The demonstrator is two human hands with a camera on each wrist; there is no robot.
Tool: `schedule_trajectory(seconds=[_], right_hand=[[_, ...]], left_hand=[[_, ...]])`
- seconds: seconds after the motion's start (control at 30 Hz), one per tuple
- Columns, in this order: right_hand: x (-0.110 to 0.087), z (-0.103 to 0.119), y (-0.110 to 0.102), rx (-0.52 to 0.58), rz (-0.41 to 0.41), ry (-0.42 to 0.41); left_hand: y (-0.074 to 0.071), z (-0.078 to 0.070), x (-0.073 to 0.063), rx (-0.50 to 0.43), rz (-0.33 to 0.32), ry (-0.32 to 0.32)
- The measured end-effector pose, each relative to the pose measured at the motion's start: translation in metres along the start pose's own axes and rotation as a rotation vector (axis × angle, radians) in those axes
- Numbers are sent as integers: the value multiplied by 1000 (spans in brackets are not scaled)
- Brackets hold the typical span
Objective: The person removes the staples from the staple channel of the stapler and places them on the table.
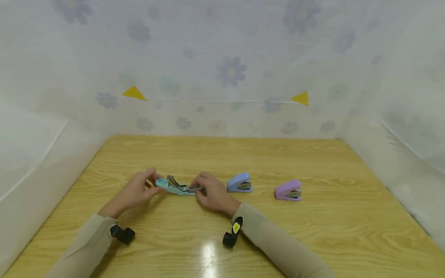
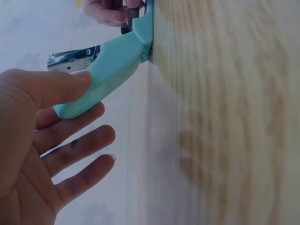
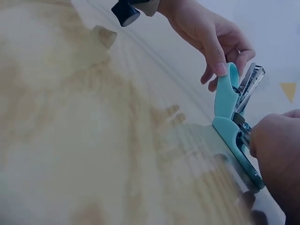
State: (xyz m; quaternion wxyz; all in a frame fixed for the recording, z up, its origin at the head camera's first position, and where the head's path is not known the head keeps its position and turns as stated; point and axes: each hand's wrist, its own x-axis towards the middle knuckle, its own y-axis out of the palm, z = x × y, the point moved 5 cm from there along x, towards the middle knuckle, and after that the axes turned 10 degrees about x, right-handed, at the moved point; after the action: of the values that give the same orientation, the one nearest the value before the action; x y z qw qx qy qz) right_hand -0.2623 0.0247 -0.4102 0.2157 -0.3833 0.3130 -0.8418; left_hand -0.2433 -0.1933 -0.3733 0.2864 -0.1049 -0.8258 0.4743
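A teal stapler (image 1: 172, 189) is swung wide open on the table, its top cover laid back toward the left and its base toward the right. My left hand (image 1: 139, 189) pinches the end of the top cover between thumb and index finger; in the left wrist view the other fingers (image 2: 84, 143) spread out below. A metal strip (image 3: 252, 82) sticks up from the inside of the cover. At the base end, my right hand (image 1: 214, 194) holds the stapler with curled fingers, which partly hide the metal parts there.
Just right of my right hand stands a blue stapler (image 1: 240, 183), and farther right a purple stapler (image 1: 288, 190). Both are closed and upright on the wooden table (image 1: 278, 239). Flower-patterned white sheets (image 1: 208, 46) with yellow triangles (image 1: 134, 93) enclose the back and sides.
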Motion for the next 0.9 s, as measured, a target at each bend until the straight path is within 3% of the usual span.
schedule_trajectory(seconds=[0.17, 0.47, 0.9], right_hand=[[7, -3, 3, -6, 55, -47], [14, -8, 9, 30, 135, -59], [14, -9, 13, 12, 153, -50]], left_hand=[[0, -1, -2, 12, -4, -1], [1, -3, -3, 11, -10, 9], [2, -5, -1, 19, 17, -18]])
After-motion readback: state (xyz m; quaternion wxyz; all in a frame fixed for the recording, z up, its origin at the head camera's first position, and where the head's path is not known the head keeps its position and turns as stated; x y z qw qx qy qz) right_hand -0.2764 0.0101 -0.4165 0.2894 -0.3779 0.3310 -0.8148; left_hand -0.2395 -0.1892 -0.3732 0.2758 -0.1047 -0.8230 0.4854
